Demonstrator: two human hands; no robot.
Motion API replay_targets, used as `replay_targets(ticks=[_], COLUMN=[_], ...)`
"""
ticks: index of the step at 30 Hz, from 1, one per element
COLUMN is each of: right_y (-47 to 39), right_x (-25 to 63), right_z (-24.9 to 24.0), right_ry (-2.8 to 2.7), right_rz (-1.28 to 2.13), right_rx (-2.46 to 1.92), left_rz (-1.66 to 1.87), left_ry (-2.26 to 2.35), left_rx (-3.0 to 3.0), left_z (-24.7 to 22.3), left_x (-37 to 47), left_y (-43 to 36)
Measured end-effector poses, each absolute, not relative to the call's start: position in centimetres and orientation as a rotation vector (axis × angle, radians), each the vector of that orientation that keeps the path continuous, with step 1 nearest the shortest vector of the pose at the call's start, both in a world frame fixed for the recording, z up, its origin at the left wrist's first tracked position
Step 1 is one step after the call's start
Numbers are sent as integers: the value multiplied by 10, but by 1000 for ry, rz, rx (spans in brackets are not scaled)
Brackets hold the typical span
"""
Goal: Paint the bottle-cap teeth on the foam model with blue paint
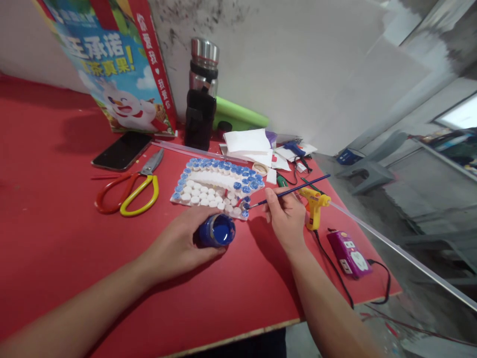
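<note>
My left hand [186, 236] is wrapped round a jar of blue paint [216, 230], tilted so that its open mouth faces me. Between the thumb and fingers of my right hand [285, 216] is a thin paintbrush [288, 191], its bristles at a blue disc on the lower right corner of a white board [180, 202]. Rows of small round discs cover this board. Those along the top, left and right edges are blue, while the white discs [204, 195] in the middle are bare of blue. A few near the brush look partly red.
Red-and-yellow scissors [139, 191] and a phone [122, 150] lie left of the board. Behind stand a bottle [201, 99] and a printed bag [122, 69]. A yellow glue gun [313, 205] with a long glue stick and a purple power strip [349, 253] sit near the right edge.
</note>
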State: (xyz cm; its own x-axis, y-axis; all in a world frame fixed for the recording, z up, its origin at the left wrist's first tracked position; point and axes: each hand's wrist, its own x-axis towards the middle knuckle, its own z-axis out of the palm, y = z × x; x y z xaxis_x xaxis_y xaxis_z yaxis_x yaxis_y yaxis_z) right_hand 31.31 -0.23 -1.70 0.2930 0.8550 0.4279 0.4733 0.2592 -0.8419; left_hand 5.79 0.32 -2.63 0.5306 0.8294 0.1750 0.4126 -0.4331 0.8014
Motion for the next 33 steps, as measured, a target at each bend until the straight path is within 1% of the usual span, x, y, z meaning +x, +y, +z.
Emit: replay_targets(ticks=[14, 27, 33], right_y=[-3, -5, -7], right_x=[313, 312, 311], right_z=[-13, -14, -14], right_ry=[-1328, -1383, -1415], right_rz=[372, 411, 340], right_rx=[-1426, -1368, -1368], left_rz=[744, 738, 740], left_ry=[1030, 1019, 1008], left_rx=[2054, 2036, 2044], left_z=[-28, -29, -29], left_x=[58, 58, 57], left_y=[2, 2, 2])
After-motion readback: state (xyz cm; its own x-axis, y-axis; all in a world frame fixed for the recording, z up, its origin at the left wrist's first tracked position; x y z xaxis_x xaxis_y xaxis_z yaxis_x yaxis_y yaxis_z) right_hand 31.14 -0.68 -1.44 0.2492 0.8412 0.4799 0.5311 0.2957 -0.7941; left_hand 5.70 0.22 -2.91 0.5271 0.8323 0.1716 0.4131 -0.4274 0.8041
